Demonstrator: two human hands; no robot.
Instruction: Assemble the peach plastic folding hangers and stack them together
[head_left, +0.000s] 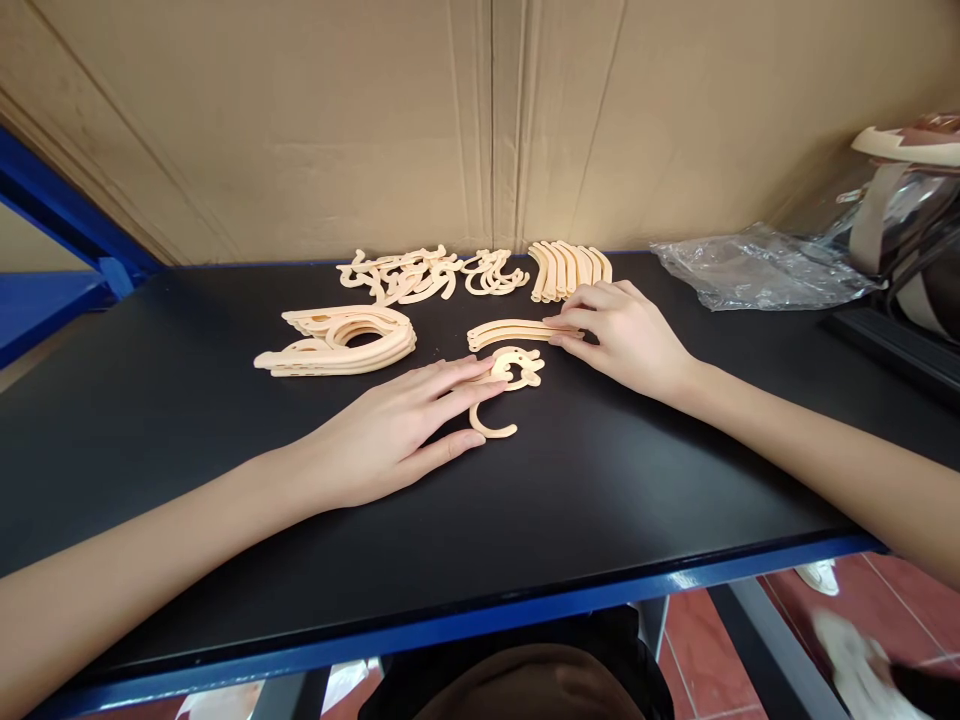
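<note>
My left hand [397, 430] lies low over the black tabletop, with its fingertips on a cream plastic hanger hook piece [531, 378] and its thumb against the curved hook. This piece has a ring-shaped body; part of it is hidden under the fingers. My right hand [626, 335] pinches the right end of two curved cream hanger arms [502, 332] that lie side by side just beyond the hook piece. To the left sits a stack of folded cream plastic hangers [375, 358].
Along the back lie a heap of cream shaped pieces [405, 275], a smaller pile of hooks [493, 272] and a row of curved arms [568, 268]. Crumpled clear plastic [765, 268] and a bag [900, 220] are at right. Cardboard [337, 120] stands behind; a blue edge [450, 632] borders the front.
</note>
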